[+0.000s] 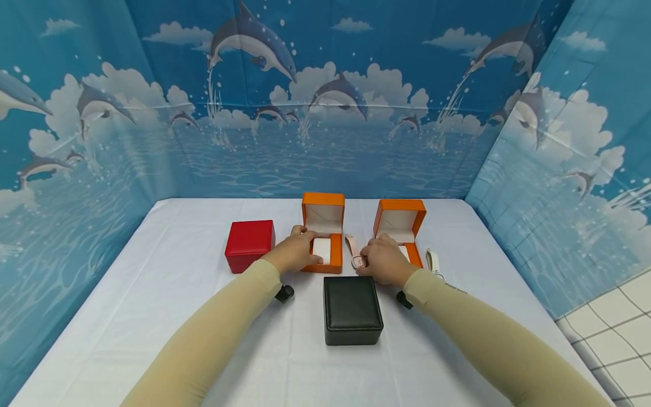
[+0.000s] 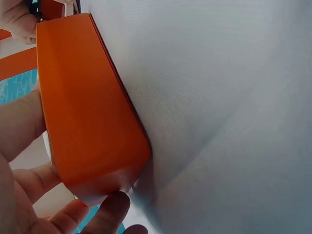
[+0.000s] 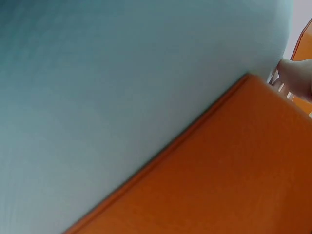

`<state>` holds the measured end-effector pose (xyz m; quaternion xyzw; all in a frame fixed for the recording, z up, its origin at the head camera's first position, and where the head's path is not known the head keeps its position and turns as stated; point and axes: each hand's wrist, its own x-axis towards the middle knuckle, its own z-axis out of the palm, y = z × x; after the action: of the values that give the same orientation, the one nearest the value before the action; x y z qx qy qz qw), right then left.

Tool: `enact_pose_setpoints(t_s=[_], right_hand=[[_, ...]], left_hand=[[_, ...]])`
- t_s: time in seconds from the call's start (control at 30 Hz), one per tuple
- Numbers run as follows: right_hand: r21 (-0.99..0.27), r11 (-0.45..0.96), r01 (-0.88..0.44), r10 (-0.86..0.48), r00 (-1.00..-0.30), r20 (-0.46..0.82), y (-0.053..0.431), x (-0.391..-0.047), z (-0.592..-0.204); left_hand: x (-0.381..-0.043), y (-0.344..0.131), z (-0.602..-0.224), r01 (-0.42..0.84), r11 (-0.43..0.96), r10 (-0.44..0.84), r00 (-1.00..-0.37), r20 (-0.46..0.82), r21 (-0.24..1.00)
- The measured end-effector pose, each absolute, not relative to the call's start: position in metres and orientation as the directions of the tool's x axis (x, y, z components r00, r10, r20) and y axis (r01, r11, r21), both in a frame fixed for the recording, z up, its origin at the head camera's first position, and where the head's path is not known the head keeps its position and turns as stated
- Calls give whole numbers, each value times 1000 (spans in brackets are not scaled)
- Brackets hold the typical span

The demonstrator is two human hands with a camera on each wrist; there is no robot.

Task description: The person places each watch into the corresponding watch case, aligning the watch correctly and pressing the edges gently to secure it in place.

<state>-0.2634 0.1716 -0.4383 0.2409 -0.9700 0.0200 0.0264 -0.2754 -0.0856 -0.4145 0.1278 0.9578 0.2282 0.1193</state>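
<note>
My left hand [image 1: 295, 250] grips the left side of an open orange watch box [image 1: 335, 254], with fingers curled at its outer wall. A white cushion [image 1: 321, 250] sits inside it. My right hand [image 1: 385, 261] pinches a pink-strapped watch [image 1: 351, 244] near its square face; the strap lies between the two orange boxes. Behind that hand stands a second open orange watch box [image 1: 413, 208], its inside partly hidden by the fingers. The right wrist view shows an orange box wall [image 3: 234, 161] up close and a thumb [image 3: 296, 78] at the right edge.
A closed red box [image 1: 249, 244] stands left of my left hand. The closed black box [image 1: 352, 308] is nearest, between my forearms. A white-strapped watch [image 1: 432, 260] lies right of the second orange box. White cloth [image 1: 274, 362] covers the table; a dolphin-print curtain [image 1: 325, 152] hangs behind.
</note>
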Motion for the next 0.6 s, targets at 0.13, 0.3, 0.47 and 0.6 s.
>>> enact_pose_setpoints(t_s=[0.13, 0.3, 0.47, 0.6], right_hand=[[-50, 891, -451, -449, -892, 54, 172, -264, -439], [-87, 897, -433, -431, -902, 34, 172, -264, -437], [-124, 888, -444, -444, -896, 29, 172, -263, -432], [-138, 871, -471, -468, -882, 52, 172, -263, -431]], left_hand=[[-275, -86, -414, 194, 862, 303, -938, -168, 468], [-275, -85, -415, 199, 860, 309, -936, -169, 469], [-277, -86, -415, 209, 867, 313, -935, -169, 451], [-276, -85, -414, 207, 872, 308, -936, -169, 444]])
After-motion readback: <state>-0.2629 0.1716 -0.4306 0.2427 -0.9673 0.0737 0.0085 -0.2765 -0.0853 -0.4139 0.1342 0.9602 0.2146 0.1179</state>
